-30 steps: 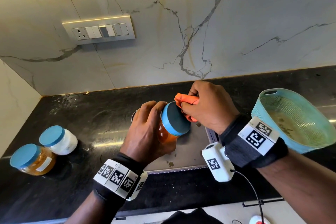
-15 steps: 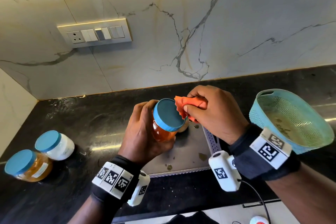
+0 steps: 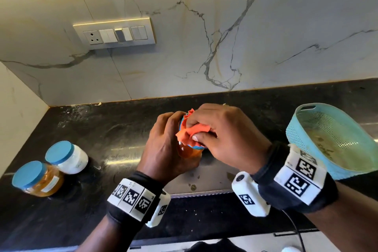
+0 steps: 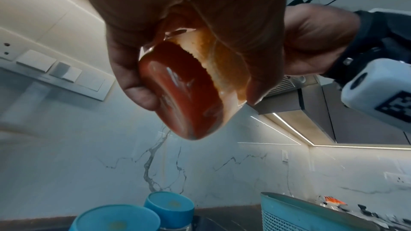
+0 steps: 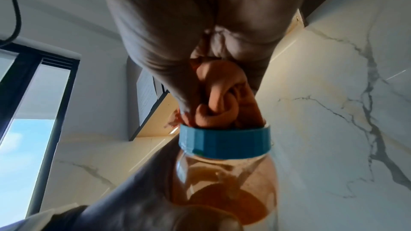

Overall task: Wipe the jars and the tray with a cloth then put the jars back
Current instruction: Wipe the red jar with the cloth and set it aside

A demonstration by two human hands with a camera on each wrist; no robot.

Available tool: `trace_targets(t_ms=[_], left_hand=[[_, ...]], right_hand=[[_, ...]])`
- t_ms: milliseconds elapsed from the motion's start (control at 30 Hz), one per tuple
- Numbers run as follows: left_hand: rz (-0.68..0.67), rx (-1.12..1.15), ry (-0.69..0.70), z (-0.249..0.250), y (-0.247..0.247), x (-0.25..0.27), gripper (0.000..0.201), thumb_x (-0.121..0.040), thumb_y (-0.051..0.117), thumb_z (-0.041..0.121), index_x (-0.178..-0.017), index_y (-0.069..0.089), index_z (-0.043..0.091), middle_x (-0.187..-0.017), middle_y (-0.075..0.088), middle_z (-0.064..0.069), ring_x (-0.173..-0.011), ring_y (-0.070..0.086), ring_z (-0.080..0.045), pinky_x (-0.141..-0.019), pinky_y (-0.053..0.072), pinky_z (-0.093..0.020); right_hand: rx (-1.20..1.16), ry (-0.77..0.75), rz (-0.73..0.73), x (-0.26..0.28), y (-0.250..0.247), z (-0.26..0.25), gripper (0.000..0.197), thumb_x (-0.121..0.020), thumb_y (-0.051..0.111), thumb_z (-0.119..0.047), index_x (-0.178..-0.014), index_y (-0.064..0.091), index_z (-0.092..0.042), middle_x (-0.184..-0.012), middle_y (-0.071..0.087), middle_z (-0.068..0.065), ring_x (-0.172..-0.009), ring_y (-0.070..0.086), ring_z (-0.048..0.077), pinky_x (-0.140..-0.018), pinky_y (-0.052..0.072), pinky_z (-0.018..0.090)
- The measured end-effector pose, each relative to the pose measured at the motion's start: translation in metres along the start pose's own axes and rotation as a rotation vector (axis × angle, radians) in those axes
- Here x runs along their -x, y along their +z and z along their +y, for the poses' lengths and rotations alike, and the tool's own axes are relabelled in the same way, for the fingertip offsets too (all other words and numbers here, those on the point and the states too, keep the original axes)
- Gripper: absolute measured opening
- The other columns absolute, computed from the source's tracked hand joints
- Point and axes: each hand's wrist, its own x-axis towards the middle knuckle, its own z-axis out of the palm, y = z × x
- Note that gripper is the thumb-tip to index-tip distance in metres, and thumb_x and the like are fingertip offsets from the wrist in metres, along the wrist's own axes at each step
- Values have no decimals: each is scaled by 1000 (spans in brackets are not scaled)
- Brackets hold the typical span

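The left hand (image 3: pixel 167 149) grips an orange-filled jar (image 3: pixel 189 152) above a steel tray (image 3: pixel 208 178). The right hand (image 3: pixel 225 139) bunches an orange cloth (image 3: pixel 192 131) against its blue lid (image 5: pixel 224 140), hiding most of it. Two more jars (image 3: pixel 67 157) stand left on the black counter (image 3: pixel 102 129); a teal basket (image 3: pixel 331 139) sits right, below the marble wall (image 3: pixel 225 26).
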Motion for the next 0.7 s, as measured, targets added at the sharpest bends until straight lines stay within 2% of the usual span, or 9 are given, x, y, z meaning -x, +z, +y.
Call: trace_targets(t_ms=[67, 167, 267, 367, 467, 533, 600, 700], left_hand=[[4, 46, -49, -1, 0, 4, 93, -59, 91, 42, -134, 53, 1, -126, 59, -7, -117, 54, -25, -89, 54, -43], [10, 95, -47, -1, -1, 8, 93, -57, 92, 40, -133, 50, 6, -126, 57, -4, -116, 54, -24, -88, 54, -43], [-14, 97, -42, 1, 2, 5, 96, -55, 94, 40, -135, 51, 9, -127, 57, -4, -118, 53, -21, -91, 54, -39], [8, 65, -56, 4, 4, -2, 91, -58, 91, 43, -134, 56, 6, -125, 59, -7, -117, 55, -21, -91, 55, -38], [27, 34, -20, 5, 3, -9, 88, -61, 86, 43, -133, 56, 2, -124, 61, -9, -115, 54, -22, -91, 51, -30], [37, 36, 20, 0, 1, -11, 89, -60, 86, 40, -133, 52, 3, -124, 60, -8, -114, 52, -23, -92, 47, -25], [31, 81, 17, -6, -2, -10, 90, -61, 85, 44, -134, 47, 7, -125, 56, -4, -116, 51, -21, -94, 45, -22], [42, 163, -48, -12, -3, -3, 90, -61, 84, 46, -135, 46, 13, -125, 54, 2, -118, 52, -19, -96, 47, -27]], right_hand=[[2, 6, -64, 10, -3, 5, 16, -83, 70, -21, -99, 70, -27, -96, 65, -13, -88, 62, 8, -77, 56, 37], [11, 70, -133, 17, -11, 22, 18, -77, 74, -14, -92, 73, -24, -90, 64, -12, -83, 62, 10, -76, 54, 39], [72, 159, -57, 6, -13, 34, 14, -77, 75, -14, -90, 73, -20, -87, 67, -4, -79, 64, 17, -72, 54, 42], [102, 189, 54, -11, -6, 28, 12, -80, 75, -17, -92, 73, -18, -91, 71, -2, -85, 65, 21, -77, 54, 37], [58, 147, 127, -21, 1, 15, 15, -82, 77, -18, -95, 72, -14, -96, 72, 1, -89, 66, 20, -79, 53, 33], [-23, 72, 77, -19, 3, 7, 16, -82, 77, -16, -96, 71, -14, -96, 70, -1, -88, 64, 16, -80, 52, 28], [-76, 32, -43, -9, -1, 8, 16, -80, 77, -12, -94, 71, -17, -94, 66, -7, -85, 62, 11, -79, 50, 24], [78, 137, -182, 1, -14, 31, 17, -77, 75, -10, -87, 71, -21, -89, 66, -6, -83, 64, 17, -75, 51, 34]])
